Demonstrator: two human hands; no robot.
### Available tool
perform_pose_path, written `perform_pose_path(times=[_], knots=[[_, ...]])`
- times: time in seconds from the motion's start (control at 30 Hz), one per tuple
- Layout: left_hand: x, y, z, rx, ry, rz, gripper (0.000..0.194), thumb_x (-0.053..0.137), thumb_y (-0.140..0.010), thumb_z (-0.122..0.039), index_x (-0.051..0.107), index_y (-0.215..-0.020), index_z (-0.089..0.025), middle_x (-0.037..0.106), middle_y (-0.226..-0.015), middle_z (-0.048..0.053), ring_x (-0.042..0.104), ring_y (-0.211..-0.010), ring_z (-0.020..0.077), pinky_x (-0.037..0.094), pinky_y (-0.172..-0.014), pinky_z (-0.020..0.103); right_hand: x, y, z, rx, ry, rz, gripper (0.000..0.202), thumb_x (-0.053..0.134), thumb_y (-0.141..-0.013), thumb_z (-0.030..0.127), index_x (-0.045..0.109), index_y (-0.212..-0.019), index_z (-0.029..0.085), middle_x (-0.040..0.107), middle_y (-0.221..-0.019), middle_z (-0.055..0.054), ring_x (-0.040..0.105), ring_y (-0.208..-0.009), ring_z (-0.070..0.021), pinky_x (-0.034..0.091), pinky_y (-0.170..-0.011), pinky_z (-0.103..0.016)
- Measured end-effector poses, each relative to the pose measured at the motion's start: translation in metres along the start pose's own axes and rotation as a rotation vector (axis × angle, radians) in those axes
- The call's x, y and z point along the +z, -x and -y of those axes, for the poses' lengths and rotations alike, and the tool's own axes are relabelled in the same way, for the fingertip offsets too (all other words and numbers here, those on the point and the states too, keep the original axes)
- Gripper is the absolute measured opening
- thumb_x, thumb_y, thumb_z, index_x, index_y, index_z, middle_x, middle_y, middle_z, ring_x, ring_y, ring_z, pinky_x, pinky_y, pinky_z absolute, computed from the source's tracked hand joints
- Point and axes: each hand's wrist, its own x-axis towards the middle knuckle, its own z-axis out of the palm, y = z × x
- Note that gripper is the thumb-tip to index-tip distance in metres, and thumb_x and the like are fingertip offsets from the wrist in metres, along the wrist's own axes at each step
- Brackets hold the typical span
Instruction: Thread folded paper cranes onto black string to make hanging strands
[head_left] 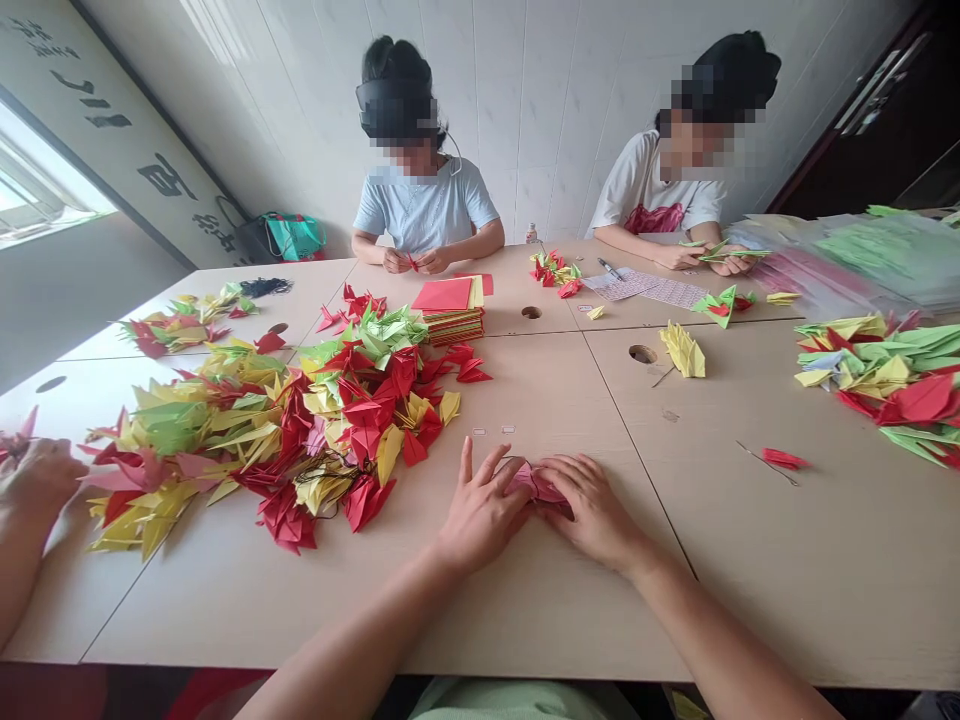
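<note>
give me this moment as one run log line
left hand: on pink paper | right hand: on pink paper too | left of hands: folded paper heap | right of hands: red folded piece

Left of the left hand [480, 508], passage is barred by a heap of paper cranes [281, 425]. Ahead, a lane is offered between paper stack [454, 312] and yellow crane bundle [684, 352]. Right of the right hand [589, 500], open tabletop [750, 560] is interrupted by a red folded piece [784, 458] and wire [768, 464].
</note>
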Motion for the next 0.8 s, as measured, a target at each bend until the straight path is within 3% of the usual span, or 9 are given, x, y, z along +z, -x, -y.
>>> perform_pose_path(times=[0.33, 0.53, 0.6, 0.67, 0.73, 0.8], knots=[[-0.006, -0.013, -0.001, 0.029, 0.021, -0.003, 0.018, 0.052, -0.089, -0.019, 0.062, -0.102, -0.025, 0.068, -0.104, 0.005, 0.043, -0.127, 0.0281, 0.002, -0.109, 0.067, 0.003, -0.001, 0.001, 0.047, -0.085, -0.084, 0.024, 0.061, -0.082, 0.021, 0.057, -0.106, 0.022, 0.067, -0.103, -0.006, 0.06, -0.1, -0.0237, 0.04, -0.096, -0.044], [-0.007, -0.011, 0.0, -0.029, 0.031, -0.031, 0.021, 0.05, -0.087, -0.012, 0.065, -0.091, -0.026, 0.069, -0.099, 0.001, 0.047, -0.122, 0.0276, 0.003, -0.11, 0.065, 0.005, -0.001, -0.001, 0.063, -0.073, -0.145, 0.025, 0.06, -0.084, 0.022, 0.057, -0.109, 0.023, 0.067, -0.1, -0.005, 0.061, -0.095, -0.0222, 0.044, -0.089, -0.041], [-0.007, -0.007, 0.0, -0.076, 0.085, -0.055, 0.019, 0.052, -0.086, -0.013, 0.065, -0.091, -0.026, 0.069, -0.097, 0.001, 0.051, -0.117, 0.0262, 0.009, -0.11, 0.063, 0.005, -0.001, -0.001, 0.076, -0.068, -0.147, 0.024, 0.06, -0.083, 0.021, 0.057, -0.107, 0.023, 0.068, -0.099, -0.004, 0.061, -0.095, -0.0219, 0.045, -0.088, -0.04], [-0.008, -0.002, -0.002, -0.141, 0.16, -0.088, 0.014, 0.055, -0.084, -0.015, 0.065, -0.088, -0.025, 0.07, -0.096, 0.002, 0.055, -0.106, 0.0245, 0.023, -0.106, 0.059, 0.006, -0.001, -0.001, 0.086, -0.067, -0.144, 0.024, 0.061, -0.082, 0.018, 0.057, -0.105, 0.022, 0.067, -0.1, -0.004, 0.06, -0.096, -0.022, 0.044, -0.089, -0.041], [-0.008, 0.003, -0.004, -0.224, 0.239, -0.105, 0.01, 0.057, -0.081, -0.014, 0.063, -0.081, -0.023, 0.07, -0.092, 0.003, 0.057, -0.094, 0.0227, 0.039, -0.094, 0.05, 0.006, -0.001, -0.001, 0.093, -0.067, -0.137, 0.024, 0.061, -0.081, 0.017, 0.057, -0.104, 0.022, 0.067, -0.101, -0.005, 0.06, -0.097, -0.0226, 0.043, -0.091, -0.042], [-0.009, 0.01, -0.007, -0.314, 0.339, -0.093, 0.011, 0.056, -0.077, -0.012, 0.061, -0.076, -0.022, 0.069, -0.086, 0.003, 0.056, -0.085, 0.0213, 0.045, -0.081, 0.04, 0.007, -0.001, -0.002, 0.099, -0.066, -0.131, 0.025, 0.062, -0.08, 0.016, 0.057, -0.104, 0.022, 0.067, -0.101, -0.005, 0.059, -0.097, -0.0232, 0.042, -0.092, -0.043]])
